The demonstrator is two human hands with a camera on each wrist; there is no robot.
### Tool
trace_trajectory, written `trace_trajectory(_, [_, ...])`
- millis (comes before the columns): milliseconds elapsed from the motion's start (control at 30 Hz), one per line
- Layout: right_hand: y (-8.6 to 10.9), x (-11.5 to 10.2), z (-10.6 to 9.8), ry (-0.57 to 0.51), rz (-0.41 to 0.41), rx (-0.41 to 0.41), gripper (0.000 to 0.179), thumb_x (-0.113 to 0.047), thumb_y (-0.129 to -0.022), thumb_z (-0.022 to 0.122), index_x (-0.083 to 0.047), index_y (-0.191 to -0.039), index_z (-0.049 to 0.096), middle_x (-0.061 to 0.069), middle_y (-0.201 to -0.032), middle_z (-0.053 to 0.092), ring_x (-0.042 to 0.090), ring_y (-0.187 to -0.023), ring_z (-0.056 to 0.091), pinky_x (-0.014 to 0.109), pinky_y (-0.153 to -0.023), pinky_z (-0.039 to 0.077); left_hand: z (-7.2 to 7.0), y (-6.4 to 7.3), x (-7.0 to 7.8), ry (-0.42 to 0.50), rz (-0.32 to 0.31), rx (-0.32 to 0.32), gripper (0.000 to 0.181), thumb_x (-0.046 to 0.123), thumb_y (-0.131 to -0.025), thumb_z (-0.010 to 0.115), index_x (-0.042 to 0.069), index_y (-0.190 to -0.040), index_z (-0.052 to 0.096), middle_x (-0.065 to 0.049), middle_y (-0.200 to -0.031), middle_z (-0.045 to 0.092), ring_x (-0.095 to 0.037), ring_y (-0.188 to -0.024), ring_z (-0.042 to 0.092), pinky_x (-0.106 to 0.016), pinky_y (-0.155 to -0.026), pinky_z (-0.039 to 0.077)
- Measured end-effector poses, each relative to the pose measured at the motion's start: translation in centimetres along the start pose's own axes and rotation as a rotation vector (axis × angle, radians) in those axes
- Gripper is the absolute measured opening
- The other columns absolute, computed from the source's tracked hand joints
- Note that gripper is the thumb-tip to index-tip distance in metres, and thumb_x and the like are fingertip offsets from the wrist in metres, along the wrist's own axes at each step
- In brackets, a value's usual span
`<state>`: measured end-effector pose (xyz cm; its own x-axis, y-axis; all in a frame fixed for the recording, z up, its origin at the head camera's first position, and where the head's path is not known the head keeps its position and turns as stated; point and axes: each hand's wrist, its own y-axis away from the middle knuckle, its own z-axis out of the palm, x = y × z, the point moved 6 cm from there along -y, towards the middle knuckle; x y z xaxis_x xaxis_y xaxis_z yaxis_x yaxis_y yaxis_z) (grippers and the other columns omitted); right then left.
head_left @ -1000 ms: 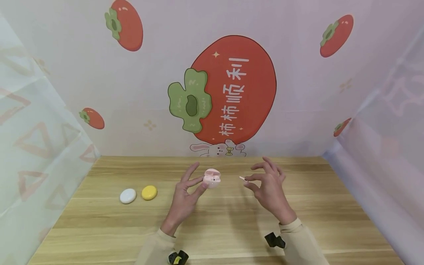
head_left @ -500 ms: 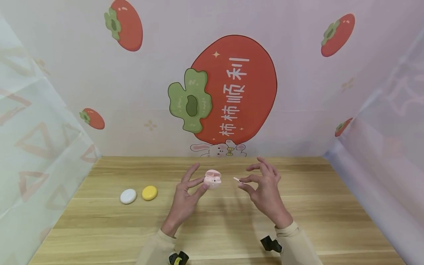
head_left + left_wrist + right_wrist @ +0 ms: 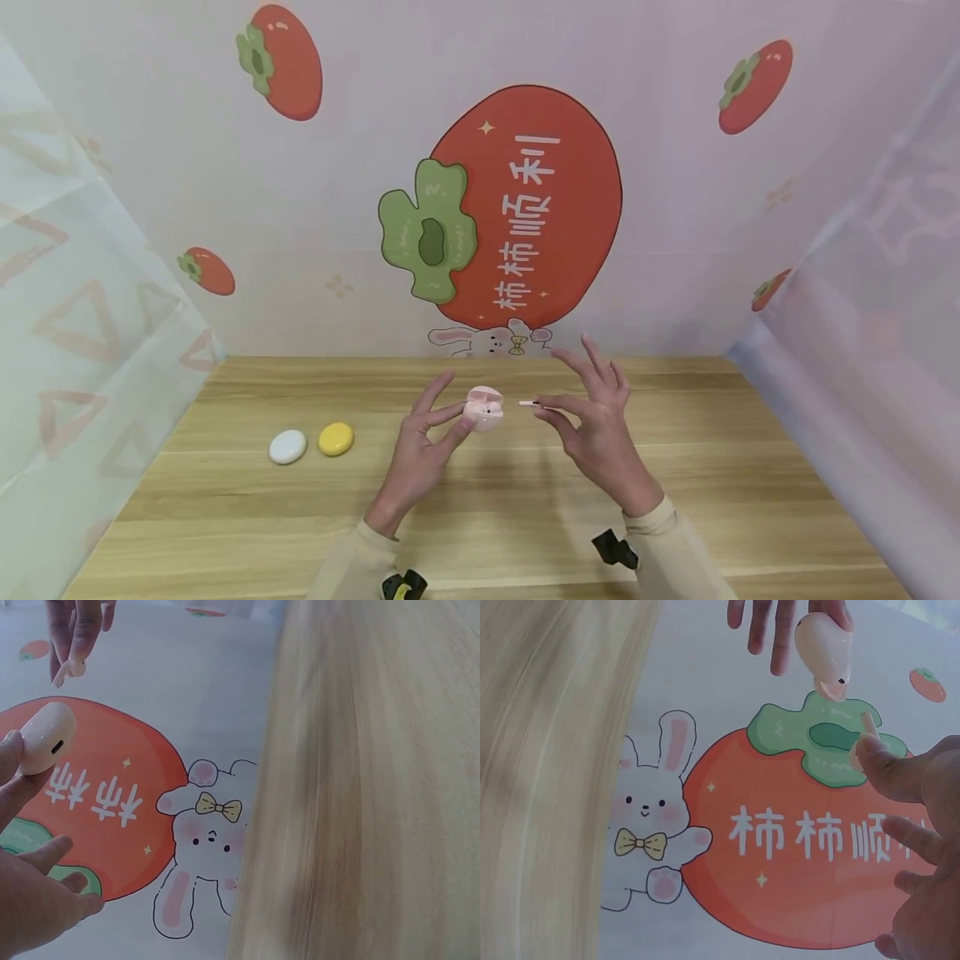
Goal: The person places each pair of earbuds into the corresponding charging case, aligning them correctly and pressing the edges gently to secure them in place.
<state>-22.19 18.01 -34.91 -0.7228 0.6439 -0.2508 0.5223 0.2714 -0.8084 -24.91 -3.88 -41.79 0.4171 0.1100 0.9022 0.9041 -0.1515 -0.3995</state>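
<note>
Above the table, my left hand [image 3: 412, 457] pinches a pale pink earbud charging case [image 3: 483, 417] between thumb and finger. Its lid is raised, and a small pale piece with a dark spot, which looks like an earbud, sits inside. To the right, my right hand [image 3: 604, 442] pinches a pale pink earbud [image 3: 528, 403] by its head end, with the stem pointing left at the case. A gap separates earbud and case. In the left wrist view the case [image 3: 48, 739] shows a dark port on its rounded outside; the right wrist view partly hides the earbud [image 3: 867, 724] behind the thumb.
A white disc [image 3: 288, 447] and a yellow disc [image 3: 336, 439] lie on the wooden table [image 3: 225, 533], left of my left hand. A fabric backdrop [image 3: 315, 192] with printed persimmons and a rabbit rises behind the table, with fabric walls at both sides.
My right hand has moved left, bringing the earbud closer to the case. The earbud's stem has turned from slanting to nearly level. My left hand has hardly moved.
</note>
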Motion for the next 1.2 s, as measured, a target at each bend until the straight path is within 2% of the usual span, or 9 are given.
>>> trace_trajectory(167, [-0.3, -0.2, 0.0, 0.013, -0.037, -0.026, 0.032, 0.007, -0.063, 0.092, -0.008, -0.089, 0.082, 0.026, -0.147, 0.050, 0.049, -0.149, 0.021, 0.075, -0.110, 0.004, 0.1, 0.0, 0.1, 0.001, -0.010, -0.010, 0.026, 0.013, -0.094, 0.074, 0.001, -0.116, 0.075, -0.009, -0.158, 0.041, -0.036, -0.151, 0.023, -0.070, -0.115, 0.015])
trace_trajectory(467, [-0.6, -0.6, 0.3, 0.020, -0.078, -0.070, 0.032, 0.006, -0.064, 0.092, -0.009, -0.091, 0.082, 0.027, -0.150, 0.046, 0.046, -0.151, 0.017, 0.077, -0.110, 0.002, 0.4, 0.0, 0.5, 0.000, -0.027, -0.054, 0.027, 0.017, -0.094, 0.074, 0.004, -0.118, 0.075, -0.003, -0.160, 0.038, -0.030, -0.153, 0.019, -0.068, -0.116, 0.014])
trace_trajectory(733, [-1.0, -0.9, 0.3, 0.012, -0.090, -0.153, 0.027, -0.001, -0.072, 0.089, -0.012, -0.096, 0.083, 0.017, -0.158, 0.040, 0.048, -0.150, 0.015, 0.075, -0.111, -0.003, 0.4, -0.1, 0.9, -0.028, -0.021, -0.092, 0.025, 0.017, -0.095, 0.073, 0.005, -0.116, 0.077, -0.004, -0.161, 0.036, -0.030, -0.154, 0.014, -0.069, -0.116, 0.011])
trace_trajectory(1000, [-1.4, -1.6, 0.5, 0.032, -0.165, -0.177, 0.020, -0.007, -0.076, 0.086, -0.012, -0.096, 0.082, 0.018, -0.155, 0.044, 0.051, -0.148, 0.017, 0.076, -0.111, 0.002, 0.7, -0.1, 1.2, -0.084, -0.024, -0.152, 0.025, 0.019, -0.097, 0.071, 0.006, -0.117, 0.077, -0.003, -0.163, 0.033, -0.028, -0.155, 0.008, -0.071, -0.115, 0.009])
trace_trajectory(1200, [-1.6, -2.0, 0.7, 0.051, -0.166, -0.202, 0.022, -0.007, -0.075, 0.088, -0.013, -0.095, 0.082, 0.017, -0.155, 0.043, 0.046, -0.152, 0.013, 0.074, -0.112, 0.003, 1.0, 0.1, 1.5, -0.098, -0.027, -0.189, 0.026, 0.020, -0.097, 0.070, 0.006, -0.119, 0.076, -0.003, -0.164, 0.031, -0.028, -0.155, 0.006, -0.073, -0.114, 0.009])
